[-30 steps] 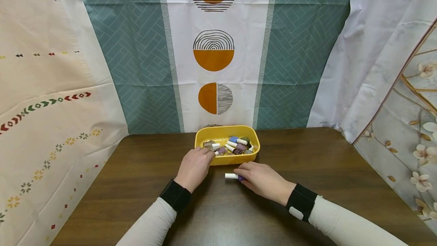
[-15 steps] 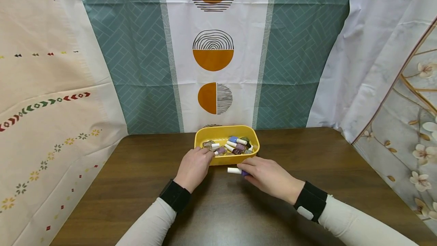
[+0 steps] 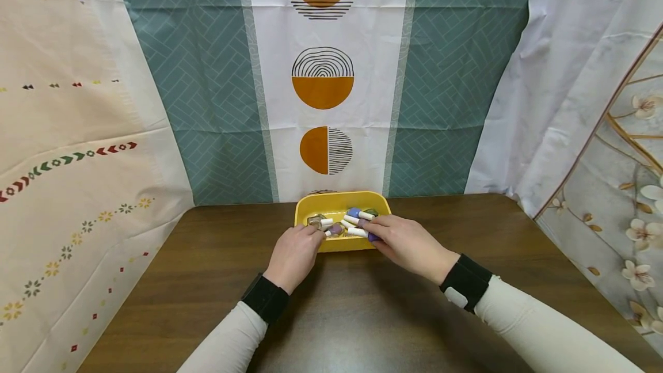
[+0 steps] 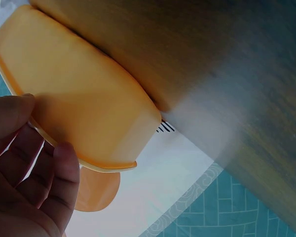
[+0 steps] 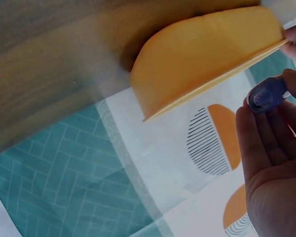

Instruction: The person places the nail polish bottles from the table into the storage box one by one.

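My right hand (image 3: 403,242) pinches a purple nail polish bottle (image 5: 266,95) with a white cap, its base facing the right wrist camera. In the head view that bottle lies sideways over the front right rim of a yellow plastic bin (image 3: 344,244), cap pointing left. My left hand (image 3: 296,252) grips the bin's front left rim, thumb on the outer wall and fingers over the edge. Several nail polish bottles lie jumbled inside, among them a blue one (image 3: 354,212), a mauve one (image 3: 336,228) and a clear brownish one (image 3: 314,221). My right hand hides the bin's right end.
The bin stands at the back of a dark brown wooden table (image 3: 331,309). A patterned cloth (image 3: 323,148) hangs right behind it. More curtains hang along the left and right sides.
My right hand has lifted the purple nail polish bottle from in front of the bin, up and forward over its rim. The left hand has stayed on the bin.
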{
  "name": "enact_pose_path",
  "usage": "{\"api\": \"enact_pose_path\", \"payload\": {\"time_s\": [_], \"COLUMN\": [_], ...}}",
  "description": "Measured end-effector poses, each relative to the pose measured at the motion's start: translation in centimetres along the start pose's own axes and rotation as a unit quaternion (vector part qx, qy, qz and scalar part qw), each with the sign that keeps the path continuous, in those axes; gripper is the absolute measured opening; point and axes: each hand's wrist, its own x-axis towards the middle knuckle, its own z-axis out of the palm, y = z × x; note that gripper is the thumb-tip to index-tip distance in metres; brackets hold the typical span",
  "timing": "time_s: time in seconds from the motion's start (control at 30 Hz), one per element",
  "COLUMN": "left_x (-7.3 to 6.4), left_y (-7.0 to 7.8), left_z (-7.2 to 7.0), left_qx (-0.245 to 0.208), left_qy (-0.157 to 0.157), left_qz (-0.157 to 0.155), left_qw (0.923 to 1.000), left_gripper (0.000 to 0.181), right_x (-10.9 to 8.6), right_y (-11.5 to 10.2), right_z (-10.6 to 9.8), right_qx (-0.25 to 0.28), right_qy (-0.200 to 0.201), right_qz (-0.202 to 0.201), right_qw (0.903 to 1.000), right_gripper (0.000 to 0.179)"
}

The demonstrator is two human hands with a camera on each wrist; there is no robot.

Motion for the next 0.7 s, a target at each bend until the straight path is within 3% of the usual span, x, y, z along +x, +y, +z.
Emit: {"api": "enact_pose_path", "payload": {"time_s": [0.2, 0.7], "left_x": [0.0, 0.0], "left_y": [0.0, 0.0], "left_z": [0.0, -0.1], "left_qx": [0.002, 0.016], "left_qy": [-0.010, -0.013], "left_qz": [-0.005, -0.004], "left_qw": [0.9999, 0.9998], "left_gripper": [0.017, 0.010], "right_x": [1.8, 5.8], "right_y": [0.7, 1.5], "right_z": [0.4, 2.0], "right_qx": [0.000, -0.002], "right_qy": [-0.014, -0.038], "right_qz": [0.036, 0.074], "right_qw": [0.9993, 0.9966], "right_gripper": [0.047, 0.018]}}
